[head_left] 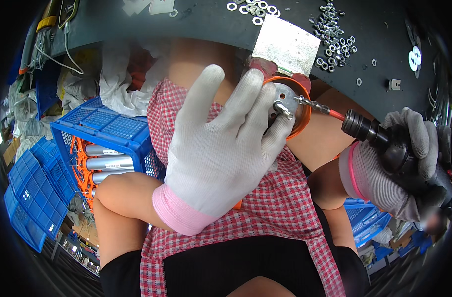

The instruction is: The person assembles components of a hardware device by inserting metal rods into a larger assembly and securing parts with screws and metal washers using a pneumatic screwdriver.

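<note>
White-gloved, the left hand (221, 138) splays over the orange-rimmed part (290, 90), its hold unclear; right of the part, the right hand (421, 148) clasps a black driver (379, 136); left, labelled silver tubes (109, 162); beyond, the table edge (206, 32).

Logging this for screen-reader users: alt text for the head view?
A gloved right hand grips a black power driver, its bit at a round, orange-rimmed metal part that the gloved left hand touches. Beyond, a dark bench carries washers, nuts and a metal plate; left, a blue crate holds silver cylinders.
</note>
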A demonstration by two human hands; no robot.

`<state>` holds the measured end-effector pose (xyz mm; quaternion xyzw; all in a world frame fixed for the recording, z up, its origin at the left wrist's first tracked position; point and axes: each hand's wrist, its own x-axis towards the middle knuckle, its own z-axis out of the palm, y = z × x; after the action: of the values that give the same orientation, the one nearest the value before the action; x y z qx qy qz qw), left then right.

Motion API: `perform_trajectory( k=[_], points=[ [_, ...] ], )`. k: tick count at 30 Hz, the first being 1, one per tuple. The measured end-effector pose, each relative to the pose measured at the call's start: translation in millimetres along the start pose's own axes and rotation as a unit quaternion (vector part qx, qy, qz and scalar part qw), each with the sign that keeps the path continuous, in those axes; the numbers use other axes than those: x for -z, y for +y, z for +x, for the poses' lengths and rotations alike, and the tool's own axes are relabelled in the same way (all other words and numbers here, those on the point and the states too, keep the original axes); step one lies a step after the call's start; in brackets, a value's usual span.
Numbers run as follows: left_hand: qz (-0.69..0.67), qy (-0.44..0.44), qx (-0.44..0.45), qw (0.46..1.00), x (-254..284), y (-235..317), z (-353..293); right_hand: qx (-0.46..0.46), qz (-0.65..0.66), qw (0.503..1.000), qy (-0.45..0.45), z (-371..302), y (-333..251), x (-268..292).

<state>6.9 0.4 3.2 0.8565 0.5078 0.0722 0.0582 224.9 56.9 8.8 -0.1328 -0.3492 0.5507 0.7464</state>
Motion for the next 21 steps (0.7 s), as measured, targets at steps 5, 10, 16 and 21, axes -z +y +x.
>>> perform_trajectory(
  k=[5, 10, 16, 21],
  points=[
    [0.006, 0.006, 0.009, 1.0, -3.0, 0.9, 0.7, -0.014, -0.018, 1.0, -0.011, -8.3, 7.2, -3.7],
    [0.04, 0.065, 0.0, 0.997, -15.0, -1.2, -0.2, -0.016, -0.114, 0.991, -0.074, -1.8, 19.9, -21.3],
    [0.019, 0.045, 0.008, 0.999, -12.5, -0.3, 1.2, -0.011, -0.041, 0.999, 0.007, -7.1, 17.1, -19.2],
    [-0.008, 0.043, 0.009, 0.999, -16.9, -1.5, -2.6, -0.025, -0.117, 0.989, -0.088, -1.1, 7.2, -17.7]
  ],
)
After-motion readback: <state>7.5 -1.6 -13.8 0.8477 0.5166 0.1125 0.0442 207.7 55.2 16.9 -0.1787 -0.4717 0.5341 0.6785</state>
